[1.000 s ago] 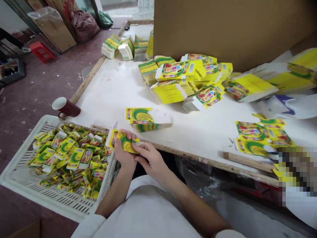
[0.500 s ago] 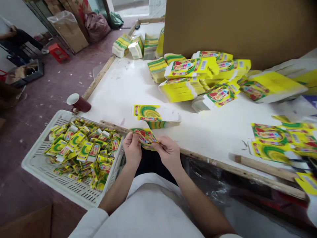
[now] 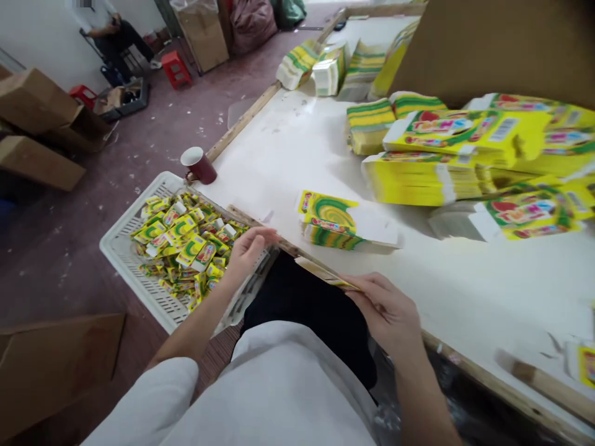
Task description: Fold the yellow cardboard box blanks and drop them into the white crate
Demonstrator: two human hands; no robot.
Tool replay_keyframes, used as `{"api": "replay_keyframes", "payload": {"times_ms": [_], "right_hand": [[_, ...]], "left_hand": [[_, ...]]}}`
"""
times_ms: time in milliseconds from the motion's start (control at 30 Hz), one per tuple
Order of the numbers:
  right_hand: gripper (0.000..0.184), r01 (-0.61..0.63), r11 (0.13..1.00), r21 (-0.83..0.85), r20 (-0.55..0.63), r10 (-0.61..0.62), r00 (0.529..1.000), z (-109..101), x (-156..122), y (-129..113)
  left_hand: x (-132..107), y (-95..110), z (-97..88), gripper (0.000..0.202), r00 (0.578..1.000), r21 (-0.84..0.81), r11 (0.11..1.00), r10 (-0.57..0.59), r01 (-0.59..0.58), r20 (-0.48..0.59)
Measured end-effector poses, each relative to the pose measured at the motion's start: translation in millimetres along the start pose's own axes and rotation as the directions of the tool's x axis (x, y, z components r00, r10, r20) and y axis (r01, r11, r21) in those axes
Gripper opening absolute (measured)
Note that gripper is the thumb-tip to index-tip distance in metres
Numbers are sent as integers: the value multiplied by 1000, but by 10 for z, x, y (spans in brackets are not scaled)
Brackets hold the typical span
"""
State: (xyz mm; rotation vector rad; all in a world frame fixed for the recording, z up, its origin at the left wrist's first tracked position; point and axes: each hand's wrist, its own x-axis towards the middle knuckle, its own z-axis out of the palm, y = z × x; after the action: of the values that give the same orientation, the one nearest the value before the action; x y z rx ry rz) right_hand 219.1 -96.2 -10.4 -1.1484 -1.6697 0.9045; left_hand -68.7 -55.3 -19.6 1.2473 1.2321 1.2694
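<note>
My right hand [image 3: 388, 313] pinches a flat yellow-green carton blank [image 3: 325, 274] by its edge, just below the table's wooden front rim. My left hand [image 3: 248, 248] hovers with fingers spread and loosely curled over the right rim of the white plastic crate [image 3: 121, 260], holding nothing. The crate is full of small folded yellow-green boxes [image 3: 183, 238]. A short stack of flat blanks [image 3: 332, 220] lies on the white table [image 3: 288, 155] just beyond both hands.
Big piles of flat yellow cartons [image 3: 446, 161] cover the right of the table, more stacks [image 3: 325, 68] sit at the far end. A maroon mug [image 3: 199, 166] lies by the table edge. Cardboard boxes [image 3: 41, 136], red stools and a person are at the far left.
My left hand let go of the carton and moved left over the crate. My right hand keeps the flat carton and has shifted right. The camera swung left and closer.
</note>
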Motion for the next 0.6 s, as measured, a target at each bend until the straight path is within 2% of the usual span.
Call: {"api": "replay_keyframes", "payload": {"times_ms": [33, 67, 133, 167, 233, 333, 400, 500, 533, 600], "right_hand": [[30, 0, 1000, -7, 9, 0, 1000, -21, -16, 6], [30, 6, 1000, -14, 16, -6, 1000, -27, -25, 10], [31, 26, 999, -22, 39, -26, 999, 7, -23, 11], [32, 39, 999, -18, 58, -38, 998, 44, -14, 5], [33, 60, 998, 5, 103, -60, 993, 144, 15, -22], [34, 87, 995, 40, 145, -91, 985, 310, 66, -81], [32, 94, 995, 32, 160, -98, 982, 411, 90, -116], [30, 76, 997, -1, 168, -75, 983, 541, 103, -153], [30, 68, 998, -6, 161, -66, 985, 580, 103, -163], [30, 56, 998, -7, 144, -54, 988, 650, 107, -183]], "left_hand": [[37, -75, -197, 41, 996, 182, 983, -3, 19, -86], [72, -161, -413, 37, 988, 400, 914, -2, 63, -152], [125, -340, -880, 45, 957, 733, 638, -21, 235, -289], [144, -417, -1120, 52, 923, 798, 490, -39, 351, -382], [176, -521, -1583, 60, 864, 794, 377, -36, 477, -502], [256, -533, -2185, 69, 790, 748, 302, -31, 592, -613], [347, -488, -2495, 69, 736, 703, 258, -48, 662, -675], [505, -470, -2774, 58, 678, 648, 220, -104, 729, -727], [548, -500, -2810, 53, 678, 646, 218, -129, 732, -724], [604, -624, -2797, 43, 704, 666, 231, -184, 709, -686]]}}
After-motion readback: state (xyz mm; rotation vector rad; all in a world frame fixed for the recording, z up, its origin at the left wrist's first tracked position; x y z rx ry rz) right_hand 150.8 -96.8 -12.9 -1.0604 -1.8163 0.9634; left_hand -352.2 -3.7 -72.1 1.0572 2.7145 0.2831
